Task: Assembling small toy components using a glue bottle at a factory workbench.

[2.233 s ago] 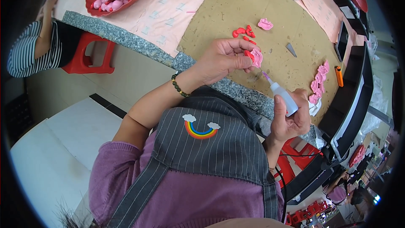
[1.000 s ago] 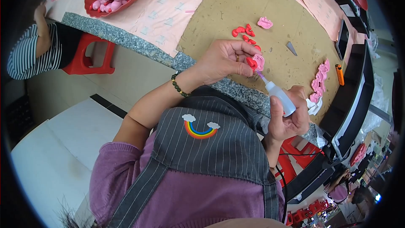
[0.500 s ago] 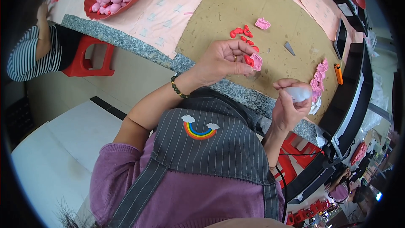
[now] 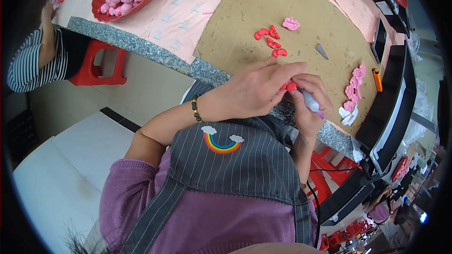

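Red part (image 4: 292, 86) pinched by left hand (image 4: 254, 88) and right hand (image 4: 303, 114); squeezing the right's held bottle (image 4: 310, 100), nozzle (image 4: 321, 115) at five o'clock, I'd risk drips.

Left grip (image 4: 254, 90) beside curled right grip (image 4: 307, 121), left forearm (image 4: 165, 122) slanting inward, right forearm (image 4: 301, 155) steeper

Legible texts, labels, numbers, signs: none. Pink cloth (image 4: 192, 10), far, left of centre: repeated small blue-grey printed marks, too small to identify as lettering or pattern. Black box (image 4: 400, 27), far right: pale patch (image 4: 383, 7), unreadable. Squeeze bottle (image 4: 309, 100), right hand (image 4: 307, 120): marking not distinguishable.
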Tool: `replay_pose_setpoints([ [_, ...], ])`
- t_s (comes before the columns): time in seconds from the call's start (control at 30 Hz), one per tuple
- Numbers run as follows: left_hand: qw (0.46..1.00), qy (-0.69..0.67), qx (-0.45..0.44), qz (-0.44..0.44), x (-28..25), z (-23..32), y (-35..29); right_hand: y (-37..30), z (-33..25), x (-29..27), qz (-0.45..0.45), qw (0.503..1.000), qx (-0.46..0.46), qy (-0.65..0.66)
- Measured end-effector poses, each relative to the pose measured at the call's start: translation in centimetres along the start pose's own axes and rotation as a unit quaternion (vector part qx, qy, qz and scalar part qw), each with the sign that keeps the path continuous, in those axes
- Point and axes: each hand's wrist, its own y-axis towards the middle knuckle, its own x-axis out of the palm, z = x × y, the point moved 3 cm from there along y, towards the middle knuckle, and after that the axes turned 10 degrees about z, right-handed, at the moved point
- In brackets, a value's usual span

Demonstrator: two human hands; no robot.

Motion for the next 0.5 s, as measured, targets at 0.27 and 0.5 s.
replay_pose_setpoints([
  [0.27, 0.996, -0.029, 0.068, 0.046, -0.5, 0.6, -0.2, -0.4, -0.4, -0.8, 0.015, 0.993, -0.105, 0.053],
  [0.5, 0.991, -0.094, 0.083, 0.034, -0.5, 0.1, -0.7, -0.7, -1.3, -0.6, -0.025, 0.995, -0.082, 0.044],
])
